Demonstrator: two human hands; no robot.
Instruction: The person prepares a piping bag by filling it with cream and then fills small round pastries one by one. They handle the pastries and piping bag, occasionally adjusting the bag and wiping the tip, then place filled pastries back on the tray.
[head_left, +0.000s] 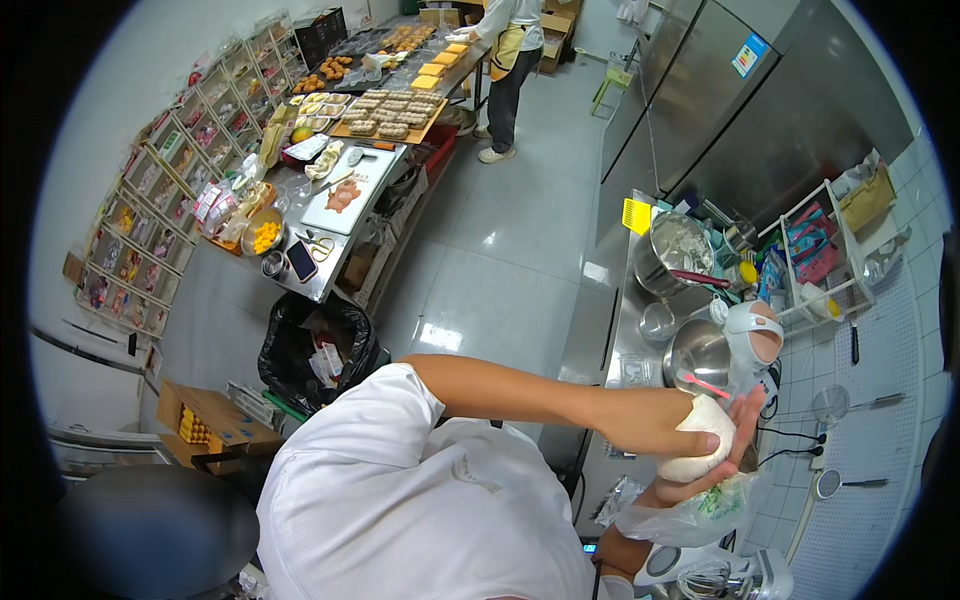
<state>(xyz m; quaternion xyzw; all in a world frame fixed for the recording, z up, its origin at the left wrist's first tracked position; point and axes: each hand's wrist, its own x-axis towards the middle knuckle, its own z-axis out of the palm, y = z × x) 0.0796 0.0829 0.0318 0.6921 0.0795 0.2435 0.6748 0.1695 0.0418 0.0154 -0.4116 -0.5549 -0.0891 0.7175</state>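
A smooth white lump, which looks like dough (709, 415), is held between my two hands above the steel counter on the right. My left hand (651, 424) presses on it from above, thumb across its side. Underneath, my right hand (744, 431) supports it with fingers spread along the far side. A clear plastic bag (690, 517) with green print hangs at my right wrist and lower palm. Just beyond my hands sits a steel mixing bowl (699, 349) with a pink spatula (705, 384) in it.
A hand mixer (752, 330), a large steel pot (675, 247) and a white stand mixer (694, 566) crowd the counter. A lined bin (319, 352) stands behind me. Across the aisle, a co-worker (514, 67) stands at a table with trays of baked goods (394, 112).
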